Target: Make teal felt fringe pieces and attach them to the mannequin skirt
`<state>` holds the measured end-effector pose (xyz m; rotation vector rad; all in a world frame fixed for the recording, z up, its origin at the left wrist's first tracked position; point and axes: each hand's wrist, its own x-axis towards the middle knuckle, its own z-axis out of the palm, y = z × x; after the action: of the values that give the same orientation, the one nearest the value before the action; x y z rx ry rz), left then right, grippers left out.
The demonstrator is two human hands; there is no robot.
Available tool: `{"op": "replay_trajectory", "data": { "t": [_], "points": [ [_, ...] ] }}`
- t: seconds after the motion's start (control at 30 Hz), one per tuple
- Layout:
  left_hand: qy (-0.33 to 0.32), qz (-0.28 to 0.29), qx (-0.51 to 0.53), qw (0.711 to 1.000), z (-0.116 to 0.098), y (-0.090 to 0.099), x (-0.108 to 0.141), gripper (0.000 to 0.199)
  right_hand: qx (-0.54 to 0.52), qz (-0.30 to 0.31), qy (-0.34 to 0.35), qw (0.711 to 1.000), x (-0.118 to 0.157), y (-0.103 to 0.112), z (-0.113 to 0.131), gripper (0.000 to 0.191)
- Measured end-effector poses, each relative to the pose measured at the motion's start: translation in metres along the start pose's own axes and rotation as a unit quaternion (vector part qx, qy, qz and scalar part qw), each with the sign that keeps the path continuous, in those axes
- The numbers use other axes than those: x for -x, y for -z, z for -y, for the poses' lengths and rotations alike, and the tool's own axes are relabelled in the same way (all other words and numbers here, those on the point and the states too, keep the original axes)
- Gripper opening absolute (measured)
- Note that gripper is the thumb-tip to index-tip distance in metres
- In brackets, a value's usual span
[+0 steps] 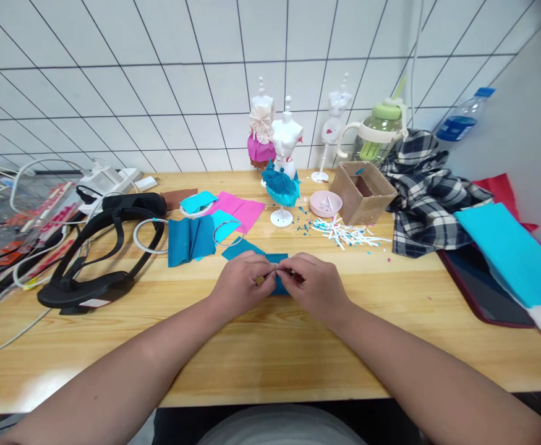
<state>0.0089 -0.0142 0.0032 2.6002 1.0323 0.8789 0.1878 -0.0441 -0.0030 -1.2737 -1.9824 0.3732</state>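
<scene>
My left hand (245, 279) and my right hand (314, 285) meet over the middle of the wooden table, fingertips pinched together. Whatever they pinch is too small to make out. Under and between them lies a dark teal piece of paper or cloth (279, 286), partly hidden by the fingers. Another teal piece (242, 248) lies just beyond my left hand. Behind the hands stands a small white mannequin (287, 139) with a teal ruffled skirt (283, 185). Folded dark teal material (191, 240) rests to the left, beside pink sheets (250, 213).
A pink dish (326, 204), white paper strips (347, 233) and a cardboard box (363, 193) are at the back right. A black headset frame (91, 281) and cables lie left. Plaid cloth (430, 198) and a dark tablet (483, 290) lie right.
</scene>
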Motion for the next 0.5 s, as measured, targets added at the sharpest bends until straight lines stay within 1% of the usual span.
{"op": "replay_trajectory", "data": {
  "t": [0.13,0.3,0.4,0.5],
  "points": [
    [0.011,0.014,0.004,1.0,-0.0017,-0.0006,0.0002,0.02,-0.006,0.014,-0.015,1.0,-0.0005,-0.0005,0.0021,0.008],
    [0.014,0.026,0.026,0.999,-0.0013,-0.0027,0.0007,0.02,-0.034,0.014,-0.048,0.998,-0.0026,-0.0018,0.0047,0.006],
    [0.014,0.017,0.043,0.999,-0.0011,-0.0036,0.0005,0.02,-0.071,0.009,-0.065,0.995,-0.0032,-0.0044,0.0038,0.006],
    [0.009,0.0,0.065,0.998,-0.0008,-0.0036,-0.0001,0.018,-0.13,0.006,-0.09,0.987,-0.0034,-0.0079,0.002,0.005]
  ]
}}
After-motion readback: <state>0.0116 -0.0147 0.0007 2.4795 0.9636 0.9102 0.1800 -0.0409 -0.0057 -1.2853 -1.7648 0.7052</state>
